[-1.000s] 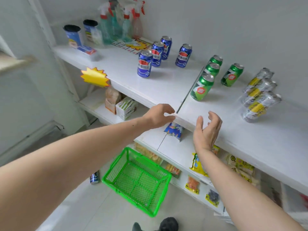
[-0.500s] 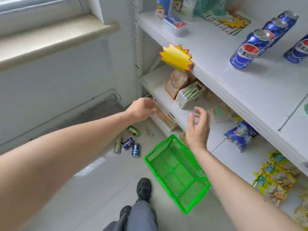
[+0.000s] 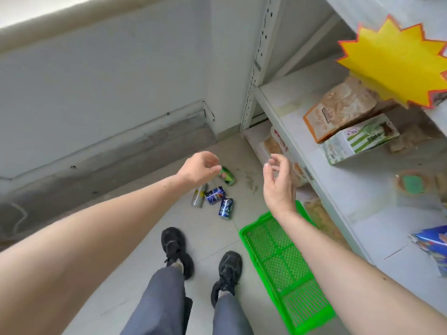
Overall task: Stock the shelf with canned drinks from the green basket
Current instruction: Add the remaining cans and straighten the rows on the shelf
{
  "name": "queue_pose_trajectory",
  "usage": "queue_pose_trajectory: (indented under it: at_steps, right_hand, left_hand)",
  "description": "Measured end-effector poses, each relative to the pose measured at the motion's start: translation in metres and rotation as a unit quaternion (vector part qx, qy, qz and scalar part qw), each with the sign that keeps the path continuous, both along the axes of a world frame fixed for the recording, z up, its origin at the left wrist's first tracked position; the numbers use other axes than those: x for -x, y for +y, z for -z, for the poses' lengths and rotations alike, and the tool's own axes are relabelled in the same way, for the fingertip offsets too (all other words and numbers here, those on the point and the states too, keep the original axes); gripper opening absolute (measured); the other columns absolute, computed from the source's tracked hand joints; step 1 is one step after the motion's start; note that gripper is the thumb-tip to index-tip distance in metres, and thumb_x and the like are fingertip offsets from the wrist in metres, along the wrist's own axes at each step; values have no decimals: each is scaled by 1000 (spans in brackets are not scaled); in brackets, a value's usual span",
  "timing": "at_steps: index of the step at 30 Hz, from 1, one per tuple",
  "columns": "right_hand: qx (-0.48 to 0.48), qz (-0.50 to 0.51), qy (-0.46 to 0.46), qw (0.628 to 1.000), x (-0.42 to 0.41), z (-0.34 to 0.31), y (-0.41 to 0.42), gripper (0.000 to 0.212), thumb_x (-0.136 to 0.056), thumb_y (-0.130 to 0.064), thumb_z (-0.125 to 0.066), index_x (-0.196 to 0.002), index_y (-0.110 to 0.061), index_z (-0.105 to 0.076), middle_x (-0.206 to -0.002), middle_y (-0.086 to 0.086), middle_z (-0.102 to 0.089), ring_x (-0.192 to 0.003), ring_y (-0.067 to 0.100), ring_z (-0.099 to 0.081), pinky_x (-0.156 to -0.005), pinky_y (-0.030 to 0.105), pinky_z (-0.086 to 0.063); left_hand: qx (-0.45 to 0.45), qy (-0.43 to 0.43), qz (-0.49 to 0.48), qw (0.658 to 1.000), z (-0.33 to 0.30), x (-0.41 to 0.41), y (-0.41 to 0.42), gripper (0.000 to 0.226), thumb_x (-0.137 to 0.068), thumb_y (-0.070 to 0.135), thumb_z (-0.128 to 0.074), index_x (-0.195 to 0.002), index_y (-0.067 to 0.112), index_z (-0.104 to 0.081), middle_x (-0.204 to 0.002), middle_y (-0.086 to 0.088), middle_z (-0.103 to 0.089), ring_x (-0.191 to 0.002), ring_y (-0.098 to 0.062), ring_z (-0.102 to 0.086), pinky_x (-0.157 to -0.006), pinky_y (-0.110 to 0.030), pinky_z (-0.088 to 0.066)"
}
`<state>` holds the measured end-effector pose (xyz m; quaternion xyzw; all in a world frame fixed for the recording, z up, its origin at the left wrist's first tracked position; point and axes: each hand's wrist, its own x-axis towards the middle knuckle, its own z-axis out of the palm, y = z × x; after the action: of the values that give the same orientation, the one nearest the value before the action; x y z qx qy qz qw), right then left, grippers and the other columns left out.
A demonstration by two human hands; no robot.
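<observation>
The green basket (image 3: 285,257) stands on the floor beside the shelf and holds no cans. Several cans lie loose on the floor tiles ahead of my feet: a green can (image 3: 227,175), a silver can (image 3: 199,195), and two blue cans (image 3: 215,195) (image 3: 226,207). My left hand (image 3: 199,168) hovers above the green and silver cans, fingers loosely curled, holding nothing. My right hand (image 3: 278,183) hangs over the basket's far end, fingers apart and empty. The top shelf with the stocked cans is out of view.
The white shelf unit (image 3: 302,151) fills the right side, with snack packets (image 3: 338,110), a green-striped carton (image 3: 358,139) and a yellow starburst sign (image 3: 396,61). A wall with a grey skirting (image 3: 121,143) runs along the left. My black shoes (image 3: 177,252) stand near the basket.
The view has swung down from the top shelf to the floor. Both hands have dropped from the shelf edge toward the loose cans, still empty.
</observation>
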<state>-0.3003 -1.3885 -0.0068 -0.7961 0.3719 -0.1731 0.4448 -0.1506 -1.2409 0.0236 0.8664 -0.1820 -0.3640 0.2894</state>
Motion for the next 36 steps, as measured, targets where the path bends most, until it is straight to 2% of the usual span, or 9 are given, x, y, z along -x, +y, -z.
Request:
queue_pose_trajectory:
  at_steps: [5,10,15,20,22,26,30,33,36]
  right_hand:
    - [-22,7,57,998,-51,67,9,28,-96,-22,-52,-124,-15,-52,-116,5,-60,-96,14,-58,-90,33,-46]
    - [-15,9,136,991,-91,142,13,29,-97,-24,-52,-125,-13,-52,-121,4,-59,-97,9,-55,-79,17,-32]
    - [-43,-2,229,972,-116,239,5,40,-98,-38,-50,-132,-19,-46,-131,3,-55,-113,21,-58,-96,38,-46]
    - [-63,-37,314,947,-137,351,-14,49,-91,-52,-54,-131,-25,-46,-134,2,-53,-117,26,-58,-104,54,-41]
    - [-63,-56,343,936,-140,394,-23,52,-90,-54,-56,-132,-27,-45,-135,3,-51,-120,28,-55,-104,53,-41]
    - [-74,-84,384,916,-142,465,-38,59,-88,-45,-64,-139,-23,-42,-140,10,-47,-127,31,-48,-104,40,-42]
    - [-106,-139,396,902,-143,523,-42,68,-86,-39,-70,-143,-22,-37,-140,13,-45,-127,31,-47,-102,38,-40]
    - [-114,-155,390,901,-144,553,-42,71,-80,-41,-75,-139,-22,-40,-133,14,-49,-119,32,-53,-95,37,-45]
    - [-122,-151,380,905,-148,565,-44,74,-78,-38,-78,-139,-20,-41,-131,14,-52,-116,31,-54,-92,33,-44]
  left_hand:
    - [-31,31,8,999,68,-50,11,35,-89,32,-59,-121,17,-60,-114,2,-66,-105,-17,-60,-95,-30,-47]
    - [-35,83,40,995,145,-93,13,41,-92,28,-58,-129,14,-54,-120,-2,-64,-108,-18,-60,-99,-35,-47]
    - [-31,119,51,991,239,-114,0,51,-93,26,-57,-140,12,-42,-134,-2,-55,-122,-19,-53,-108,-36,-40]
    - [-34,146,42,988,350,-121,-22,50,-94,25,-55,-140,13,-41,-142,-4,-48,-129,-22,-47,-111,-39,-36]
    - [-36,151,43,987,394,-123,-33,50,-95,27,-54,-141,14,-39,-144,-3,-46,-129,-22,-48,-110,-36,-37]
    - [-40,166,31,985,469,-125,-50,55,-98,32,-49,-146,14,-30,-152,-6,-35,-134,-25,-41,-112,-38,-35]
    - [-67,188,26,980,531,-122,-58,61,-99,37,-44,-151,17,-18,-156,-7,-25,-140,-28,-32,-114,-41,-32]
    - [-89,180,28,979,557,-120,-61,64,-98,41,-43,-151,18,-16,-154,-11,-29,-136,-30,-37,-111,-44,-36]
    - [-73,170,35,982,568,-117,-66,53,-100,35,-43,-146,14,-28,-140,-15,-46,-110,-24,-52,-94,-33,-47]
